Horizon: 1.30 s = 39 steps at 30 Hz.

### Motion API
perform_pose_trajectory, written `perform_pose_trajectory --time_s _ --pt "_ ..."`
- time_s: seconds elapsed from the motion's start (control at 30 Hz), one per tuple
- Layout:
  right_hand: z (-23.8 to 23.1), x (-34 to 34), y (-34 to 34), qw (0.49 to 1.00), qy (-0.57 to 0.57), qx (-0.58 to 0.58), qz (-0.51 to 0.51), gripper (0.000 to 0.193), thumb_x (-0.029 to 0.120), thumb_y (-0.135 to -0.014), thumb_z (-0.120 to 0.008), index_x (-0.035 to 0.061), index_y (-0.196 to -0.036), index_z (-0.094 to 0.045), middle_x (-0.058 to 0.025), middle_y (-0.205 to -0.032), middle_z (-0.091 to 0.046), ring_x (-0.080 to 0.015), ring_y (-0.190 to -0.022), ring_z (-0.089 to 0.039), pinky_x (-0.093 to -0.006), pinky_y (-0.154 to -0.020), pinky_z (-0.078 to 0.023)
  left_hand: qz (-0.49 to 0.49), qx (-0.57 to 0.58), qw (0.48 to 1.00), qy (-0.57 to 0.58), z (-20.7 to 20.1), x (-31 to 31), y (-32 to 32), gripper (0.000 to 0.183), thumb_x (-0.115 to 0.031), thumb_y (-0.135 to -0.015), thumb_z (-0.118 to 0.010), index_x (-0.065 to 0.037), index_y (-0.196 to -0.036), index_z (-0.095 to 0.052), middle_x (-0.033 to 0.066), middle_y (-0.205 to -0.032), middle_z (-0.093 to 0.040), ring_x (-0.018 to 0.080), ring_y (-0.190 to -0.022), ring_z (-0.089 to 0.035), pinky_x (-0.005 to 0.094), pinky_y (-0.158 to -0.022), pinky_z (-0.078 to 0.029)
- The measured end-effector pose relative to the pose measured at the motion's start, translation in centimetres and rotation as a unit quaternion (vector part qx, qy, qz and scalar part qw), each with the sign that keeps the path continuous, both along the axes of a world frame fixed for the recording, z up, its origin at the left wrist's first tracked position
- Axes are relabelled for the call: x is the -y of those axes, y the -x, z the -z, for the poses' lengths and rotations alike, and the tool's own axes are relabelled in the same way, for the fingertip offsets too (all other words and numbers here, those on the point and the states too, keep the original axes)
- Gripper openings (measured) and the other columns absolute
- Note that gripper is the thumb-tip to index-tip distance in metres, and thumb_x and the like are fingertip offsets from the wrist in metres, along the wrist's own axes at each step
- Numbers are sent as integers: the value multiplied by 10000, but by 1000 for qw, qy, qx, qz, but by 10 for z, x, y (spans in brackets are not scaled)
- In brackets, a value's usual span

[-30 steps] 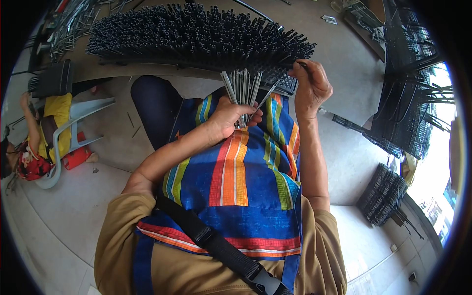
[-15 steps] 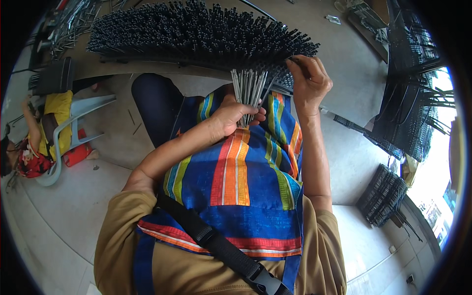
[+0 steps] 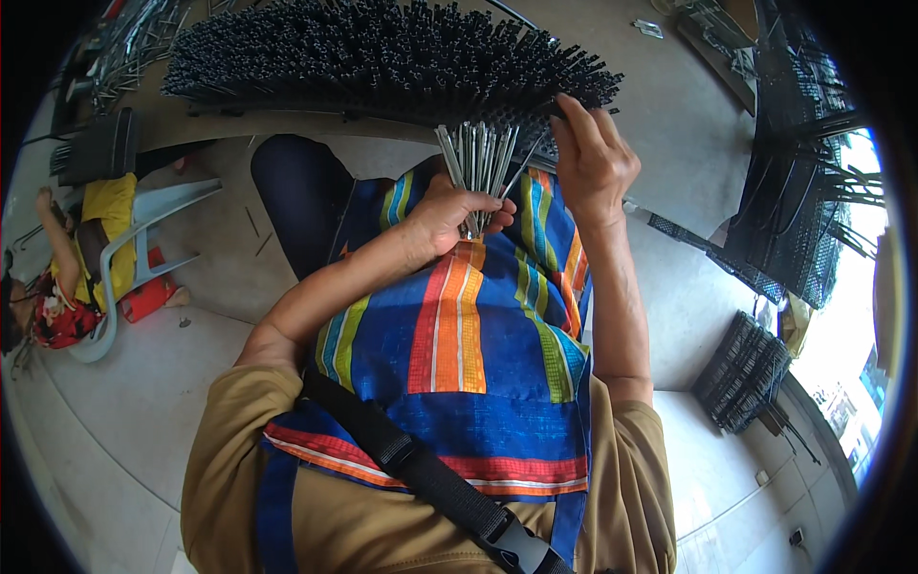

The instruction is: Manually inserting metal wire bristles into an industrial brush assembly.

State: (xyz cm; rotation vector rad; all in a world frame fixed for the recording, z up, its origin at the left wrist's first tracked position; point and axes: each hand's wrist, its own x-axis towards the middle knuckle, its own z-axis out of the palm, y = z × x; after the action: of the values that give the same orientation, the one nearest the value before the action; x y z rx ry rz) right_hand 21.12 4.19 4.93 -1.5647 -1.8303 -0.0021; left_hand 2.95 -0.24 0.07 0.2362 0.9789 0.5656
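Placement is apparently proceeding: left hand is gripping rods; curled right hand, contents unclear, is hovering at one o'clock, probably needing alignment.

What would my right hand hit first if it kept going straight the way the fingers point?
Probably the dense stand of thin black rods: your right hand points up and leftward at its right end. Depth is unclear, so the fingertips may already touch it.

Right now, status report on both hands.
Left hand gripping metal rods. Right hand near black rods, grip unclear. Co-worker off left, away from both hands.
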Motion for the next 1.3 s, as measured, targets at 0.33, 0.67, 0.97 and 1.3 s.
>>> perform_pose_trajectory --time_s 0.33,0.67,0.97,1.3 --pt "28 41 -1 729 392 -558 55 111 91 -775 -733 30 -747 -644 11 -595 -554 -39 -468 -401 -216 -437 -275 72 55 995 -39 -14 0 -2 213 56 -771 -614 36 -982 -637 170 -854 -688 259 -719 -693 343 -627 -581" --pt "10 47 2 761 248 -596 64 90 -18 -774 -684 -5 -733 -605 -22 -608 -586 -87 -470 -522 -201 -451 -388 0 -98 986 -136 16 3 1 137 -37 -829 -652 -10 -962 -653 69 -779 -657 150 -603 -622 270 -563 -511" --pt "24 76 24 996 59 -6 -69 271 22 -661 -650 44 -930 -632 -111 -1018 -595 -284 -841 -625 -360 -713 -500 -27 71 996 50 17 -6 -3 187 -181 -909 -614 -37 -1023 -649 88 -887 -682 208 -739 -672 352 -655 -573" --pt "42 56 12 853 276 -430 112 179 108 -757 -719 -10 -849 -622 -60 -709 -625 -128 -558 -592 -245 -507 -451 4 -38 999 -8 1 -4 -4 166 -33 -818 -632 15 -976 -645 140 -802 -686 227 -675 -679 326 -583 -564"
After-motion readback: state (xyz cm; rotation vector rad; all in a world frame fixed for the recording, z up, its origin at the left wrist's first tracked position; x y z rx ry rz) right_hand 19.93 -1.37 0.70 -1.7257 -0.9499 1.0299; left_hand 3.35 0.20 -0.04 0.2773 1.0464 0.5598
